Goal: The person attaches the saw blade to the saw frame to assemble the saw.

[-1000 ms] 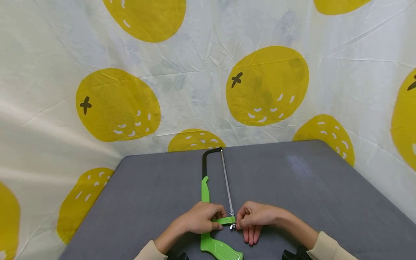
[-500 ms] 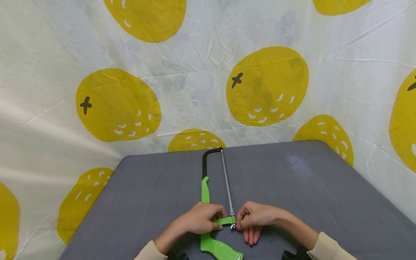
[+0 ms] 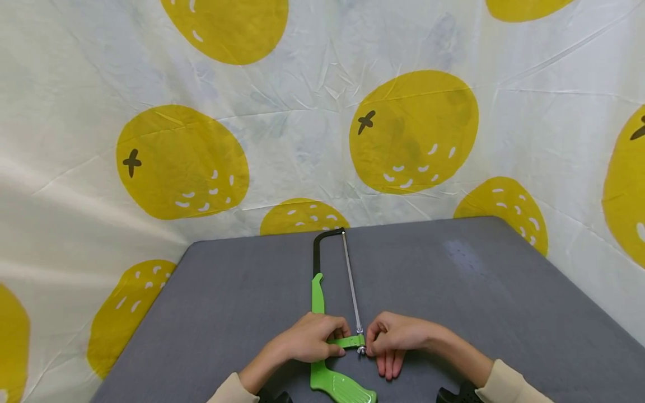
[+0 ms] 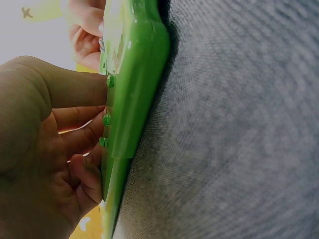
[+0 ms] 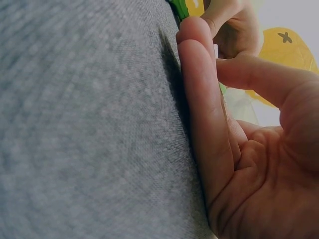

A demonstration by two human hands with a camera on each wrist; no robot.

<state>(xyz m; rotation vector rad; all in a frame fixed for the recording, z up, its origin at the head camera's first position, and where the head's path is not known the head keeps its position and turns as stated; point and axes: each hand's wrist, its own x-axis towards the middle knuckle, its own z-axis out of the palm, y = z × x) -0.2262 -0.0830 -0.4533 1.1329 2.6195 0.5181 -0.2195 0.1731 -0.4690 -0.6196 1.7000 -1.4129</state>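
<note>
A hacksaw [image 3: 318, 294] with a green handle, black front frame and thin silver blade lies flat on the grey table, its handle toward me. My left hand [image 3: 313, 337] holds the green crosspiece [image 3: 350, 342] at the handle end, thumb on the near side and fingers on the far side. At the crosspiece's right end is a small silver wing nut [image 3: 361, 351]. My right hand [image 3: 398, 336] has thumb and index fingertips at the wing nut, pinching its edge. Its other fingers stretch along the tabletop; in the right wrist view, the fingers [image 5: 204, 109] hide the wing nut.
The grey cloth-covered table [image 3: 428, 268] reaches back to a white hanging sheet [image 3: 302, 151] printed with yellow fruit. A pale worn patch [image 3: 463, 254] marks the table at the back right. The saw's far end lies near the table's back edge.
The wing nut's wings stand at a slightly different angle from frame to frame. Both hands and the hacksaw stay in nearly the same place.
</note>
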